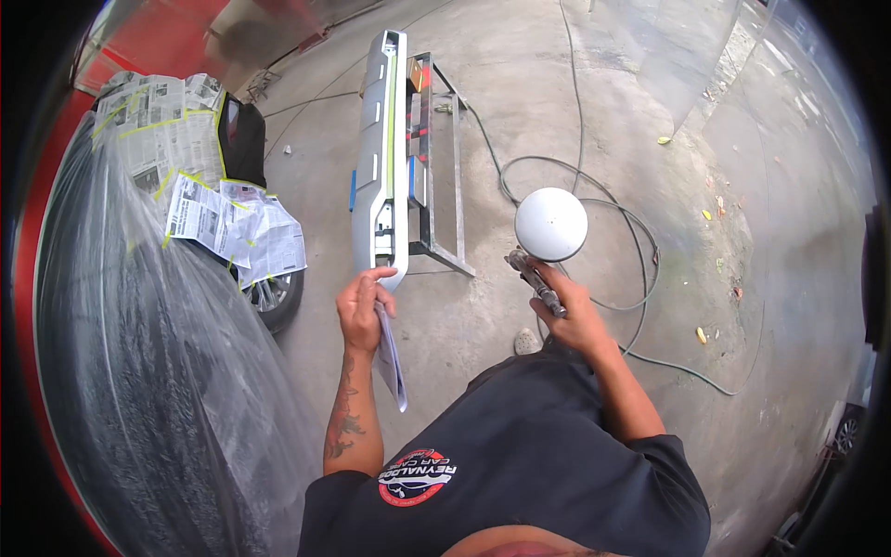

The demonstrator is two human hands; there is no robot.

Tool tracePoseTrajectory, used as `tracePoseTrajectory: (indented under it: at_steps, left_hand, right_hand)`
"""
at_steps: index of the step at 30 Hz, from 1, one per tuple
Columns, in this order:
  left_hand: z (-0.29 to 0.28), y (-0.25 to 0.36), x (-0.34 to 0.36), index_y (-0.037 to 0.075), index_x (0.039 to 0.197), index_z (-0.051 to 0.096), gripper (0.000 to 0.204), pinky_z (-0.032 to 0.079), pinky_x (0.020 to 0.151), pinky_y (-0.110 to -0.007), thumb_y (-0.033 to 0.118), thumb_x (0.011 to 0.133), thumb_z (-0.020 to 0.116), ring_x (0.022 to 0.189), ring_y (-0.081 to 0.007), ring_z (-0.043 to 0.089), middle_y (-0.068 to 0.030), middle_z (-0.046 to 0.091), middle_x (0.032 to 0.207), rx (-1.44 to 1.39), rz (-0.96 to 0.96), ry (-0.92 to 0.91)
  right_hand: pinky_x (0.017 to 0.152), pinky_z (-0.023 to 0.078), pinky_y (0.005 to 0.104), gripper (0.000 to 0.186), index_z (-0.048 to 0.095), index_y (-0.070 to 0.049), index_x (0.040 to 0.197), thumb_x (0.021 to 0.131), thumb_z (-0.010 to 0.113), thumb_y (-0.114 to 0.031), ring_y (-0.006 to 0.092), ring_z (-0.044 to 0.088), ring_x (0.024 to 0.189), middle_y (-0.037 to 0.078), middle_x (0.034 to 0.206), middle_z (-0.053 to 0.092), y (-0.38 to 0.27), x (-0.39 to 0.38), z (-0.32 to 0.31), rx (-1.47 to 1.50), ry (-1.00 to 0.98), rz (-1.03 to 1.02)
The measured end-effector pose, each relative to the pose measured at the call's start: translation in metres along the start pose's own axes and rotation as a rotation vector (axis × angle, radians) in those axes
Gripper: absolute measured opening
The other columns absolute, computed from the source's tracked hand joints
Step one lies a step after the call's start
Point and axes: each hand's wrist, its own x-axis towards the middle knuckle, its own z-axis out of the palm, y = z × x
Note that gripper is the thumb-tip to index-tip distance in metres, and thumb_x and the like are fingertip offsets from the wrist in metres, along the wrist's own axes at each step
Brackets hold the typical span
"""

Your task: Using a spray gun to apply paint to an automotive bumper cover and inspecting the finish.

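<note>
My right hand (577, 320) is wrapped round a metal spray gun (540, 283), whose white round cup (551, 224) sits on top. In my left hand (360, 311) is a thin, pale folded sheet (392, 367), paper or cloth, hanging down beside my wrist. The fingers of that hand reach toward the near end of a silver-grey car bumper (373, 139). The bumper lies lengthwise on a metal stand (458, 176), with a yellow-green strip along it. I cannot tell whether my fingertips touch the bumper.
On the left stands a car under clear plastic sheeting (139, 325), with taped newspaper (209, 218) and an exposed wheel (278, 299). A green hose (640, 269) loops over the concrete floor (520, 93) right of the stand. Several leaves lie farther right.
</note>
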Motion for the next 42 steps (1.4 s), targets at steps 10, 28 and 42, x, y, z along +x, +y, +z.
tracePoseTrajectory:
  at_steps: [10,28,42]
  left_hand:
    - [0.148,0.067,-0.072,0.012,0.139,0.049,0.084,0.052,0.058,-0.032,0.049,0.071,0.080,0.068,-0.0245,0.066,-0.0096,0.066,0.100,0.820,0.656,-0.569]
    - [0.194,0.077,-0.237,0.016,0.129,0.052,0.073,0.053,0.059,-0.042,0.050,0.068,0.073,0.070,-0.0306,0.066,-0.0106,0.060,0.095,1.195,0.413,-0.880]
    - [0.172,0.084,-0.234,0.015,0.127,0.055,0.071,0.055,0.077,-0.040,0.043,0.065,0.079,0.090,-0.0284,0.068,-0.0102,0.067,0.102,0.729,0.372,-0.796]
  right_hand:
    - [0.089,0.049,0.0454,0.067,0.047,-0.005,0.139,0.074,0.060,0.003,0.0413,0.059,0.106,0.022,0.115,0.061,0.016,-0.174,0.007,-0.129,-0.101,0.087]
    - [0.088,0.049,0.0468,0.062,0.051,-0.011,0.136,0.075,0.060,-0.002,0.0414,0.061,0.102,0.021,0.111,0.063,0.034,-0.366,0.018,-0.173,-0.239,0.215]
    - [0.090,0.048,0.0450,0.064,0.052,-0.008,0.136,0.074,0.063,0.001,0.0413,0.059,0.106,0.020,0.115,0.062,0.038,-0.357,0.014,-0.119,-0.226,0.111]
